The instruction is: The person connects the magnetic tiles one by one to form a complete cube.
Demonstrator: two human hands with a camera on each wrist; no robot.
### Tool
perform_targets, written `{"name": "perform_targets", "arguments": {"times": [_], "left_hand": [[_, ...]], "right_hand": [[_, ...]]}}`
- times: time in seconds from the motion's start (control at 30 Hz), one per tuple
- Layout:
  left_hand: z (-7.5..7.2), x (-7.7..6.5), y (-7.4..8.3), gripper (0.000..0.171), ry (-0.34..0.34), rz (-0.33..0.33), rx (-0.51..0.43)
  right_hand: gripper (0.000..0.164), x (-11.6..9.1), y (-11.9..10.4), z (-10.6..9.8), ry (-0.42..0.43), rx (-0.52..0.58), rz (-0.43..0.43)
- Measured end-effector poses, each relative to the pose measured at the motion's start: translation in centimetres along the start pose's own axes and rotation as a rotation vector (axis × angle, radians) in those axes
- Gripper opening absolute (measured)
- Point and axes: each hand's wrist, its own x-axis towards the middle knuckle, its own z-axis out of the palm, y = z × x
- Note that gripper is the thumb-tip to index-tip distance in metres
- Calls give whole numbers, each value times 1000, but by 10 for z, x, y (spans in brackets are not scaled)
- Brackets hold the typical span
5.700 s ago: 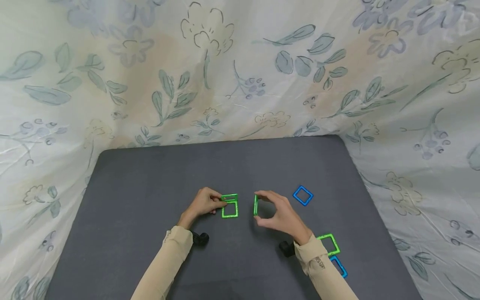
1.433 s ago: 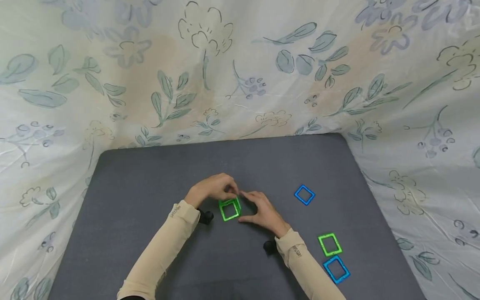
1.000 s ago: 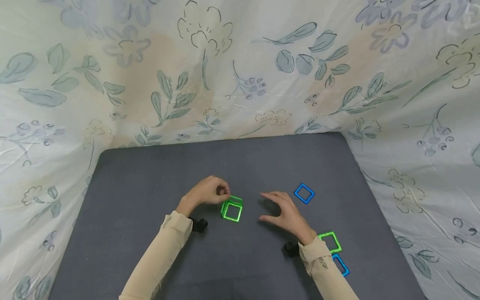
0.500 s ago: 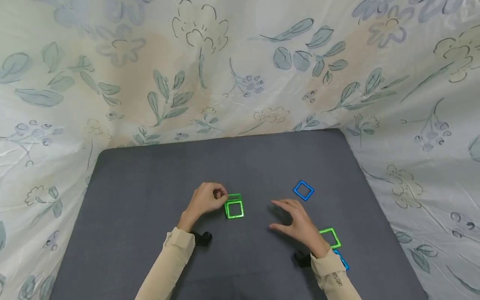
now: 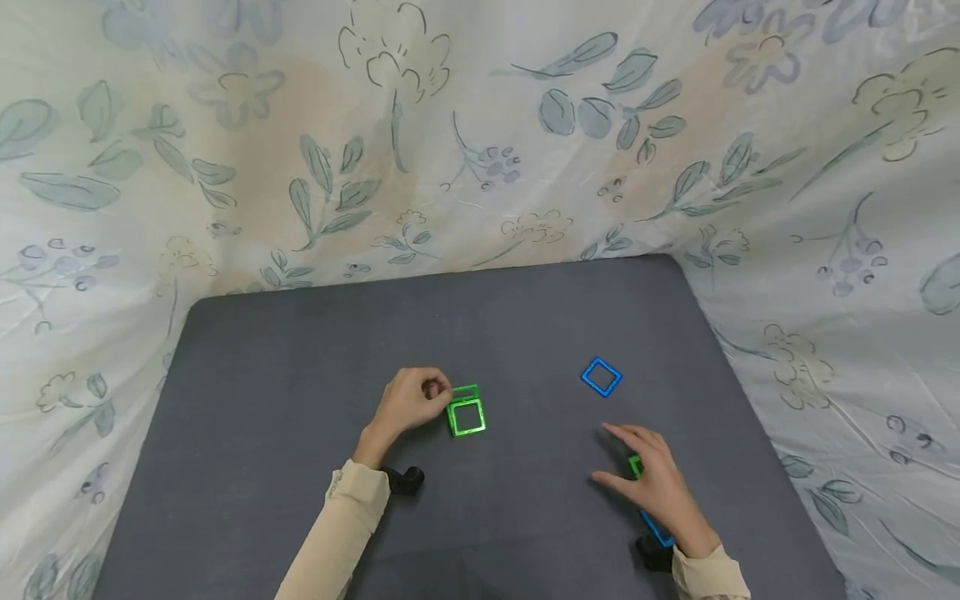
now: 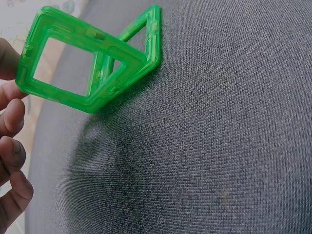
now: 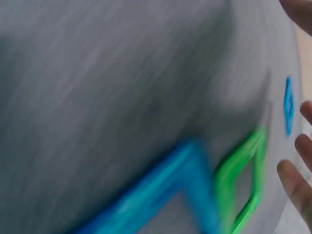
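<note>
My left hand (image 5: 411,398) pinches the corner of a green square magnetic tile (image 6: 58,99) that leans up from the table. It joins other green tiles (image 5: 469,432) into a small structure, left of the table's middle; fingertips cover its upper left corner. My right hand (image 5: 656,479) holds nothing, thumb and fingers spread apart above the table on the right. Below it lie a loose green square tile (image 5: 635,465) and a blue square tile (image 5: 656,528), both partly hidden by the hand. The right wrist view shows this blue tile (image 7: 161,183) close up and blurred.
Another blue square tile (image 5: 610,367) lies turned like a diamond, farther back on the right. The dark grey table (image 5: 337,333) meets a flowered cloth (image 5: 480,200) at its back and sides. Each wrist wears a black camera (image 5: 405,481).
Green tiles held apart earlier are now joined under the left hand. My right hand has let go and moved right and nearer, over the loose green and blue tiles.
</note>
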Motion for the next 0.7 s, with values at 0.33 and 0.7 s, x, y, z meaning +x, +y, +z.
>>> {"name": "perform_targets", "arguments": {"times": [0.33,0.7], "left_hand": [[1,-5,2,10,2,-28,-3],[2,-7,6,10,-2,-37,-1]], "right_hand": [[80,-28,28,-13,16,-100,178],[85,-30,30,-15,-85,-152,256]]}}
